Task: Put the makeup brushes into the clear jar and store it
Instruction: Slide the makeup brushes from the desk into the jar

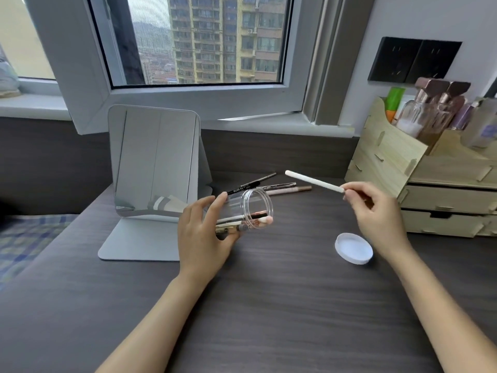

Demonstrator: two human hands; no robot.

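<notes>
The left hand (200, 232) wraps the clear jar (250, 210), tipped sideways above the dark desk (269, 305) (brushes (242, 220) already lie inside, bristles at its mouth). The right hand (376, 211) pinches a white-handled brush (313, 181) just beside the white lid (353, 249).

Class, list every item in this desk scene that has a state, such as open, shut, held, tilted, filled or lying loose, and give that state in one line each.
Clear plastic jar: uncapped, tipped sideways, some brushes inside.
Left hand: grips the jar.
Right hand: pinches the white-handled brush.
White-handled brush: held in the air, outside the jar.
White round lid: off, lying on the desk.
Dark and brown pencils: loose on the desk.
Standing mirror: upright, leaning back.
Wooden organiser: drawers shut, top full of bottles.
</notes>
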